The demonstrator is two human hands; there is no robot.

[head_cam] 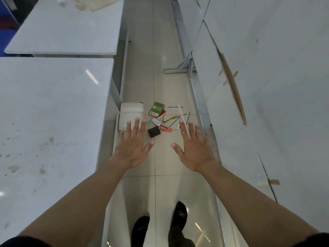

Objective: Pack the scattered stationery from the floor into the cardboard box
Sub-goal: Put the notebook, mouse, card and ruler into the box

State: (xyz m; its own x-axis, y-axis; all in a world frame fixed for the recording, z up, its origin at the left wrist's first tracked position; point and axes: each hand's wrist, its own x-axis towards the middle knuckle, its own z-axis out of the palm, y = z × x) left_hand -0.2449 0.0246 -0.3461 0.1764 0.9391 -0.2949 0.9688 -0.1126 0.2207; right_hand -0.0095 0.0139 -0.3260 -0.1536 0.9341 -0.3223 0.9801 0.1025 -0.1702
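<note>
Tiled floor (165,164) aisle between white tables (53,122); left hand (132,147), right hand (194,148) grips wide, empty.

Floor (165,97): glossy pale tile w/ light glare, thin dark grout lines. Tabletop (53,107) beside left hand (132,147): smooth white, slight sheen, smudged and stained. Panel (267,86) beside right hand (193,148): matt white, strips of tan tape. Frame (179,69) further out: grey painted metal. Box (131,114) under left fingertips: white, matt, looks like card. Green packet (156,109) ahead of hands: printed paper/card. Both palms bare, spread flat, nothing held.
</note>
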